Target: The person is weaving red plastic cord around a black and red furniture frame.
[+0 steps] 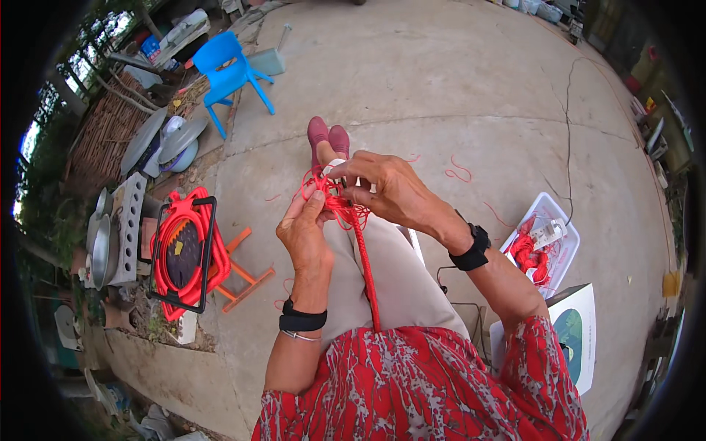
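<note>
Above my lap both hands work at a knotted bunch of thin red cord (pixel 344 209). From it a thick braided red cord (pixel 366 272) runs down between my thighs toward my shirt. My left hand (pixel 305 224) pinches the left side of the bunch between thumb and fingers. On the other side my right hand (pixel 386 184) has its fingers bent over the top of the bunch, with thumb and fingertips close together at the strands. Small details between the right fingertips are too fine to make out.
A white plastic basket (pixel 562 268) with red cord and a white block stands at the right, beside a white box (pixel 585 338). At the left are a reel of red hose (pixel 184 253), an orange stand (pixel 246 283) and a blue chair (pixel 226 77). Red scraps (pixel 459 173) lie on the concrete.
</note>
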